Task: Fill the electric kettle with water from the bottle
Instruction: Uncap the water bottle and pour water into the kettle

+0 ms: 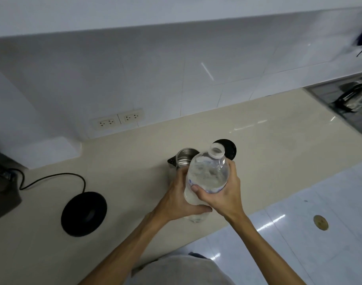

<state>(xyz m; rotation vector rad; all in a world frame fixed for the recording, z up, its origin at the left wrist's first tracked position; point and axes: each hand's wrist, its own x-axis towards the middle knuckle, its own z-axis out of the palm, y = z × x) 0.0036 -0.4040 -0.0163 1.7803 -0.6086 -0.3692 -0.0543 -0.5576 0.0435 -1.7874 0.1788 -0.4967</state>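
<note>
A clear plastic water bottle point(208, 171) with its cap off is held above the beige counter, its open neck pointing away from me. My left hand point(179, 197) wraps the bottle's lower part. My right hand point(221, 194) grips its middle from the right. Just beyond and partly hidden behind the bottle stands the steel electric kettle point(183, 158), its black lid point(229, 148) flipped open. The kettle sits off its base.
The black round kettle base point(84, 213) lies on the counter point(134, 177) at the left, its cord running to a dark appliance point(1, 188). Wall sockets point(118, 119) sit behind. A sink with metal pots point(352, 99) is at the far right.
</note>
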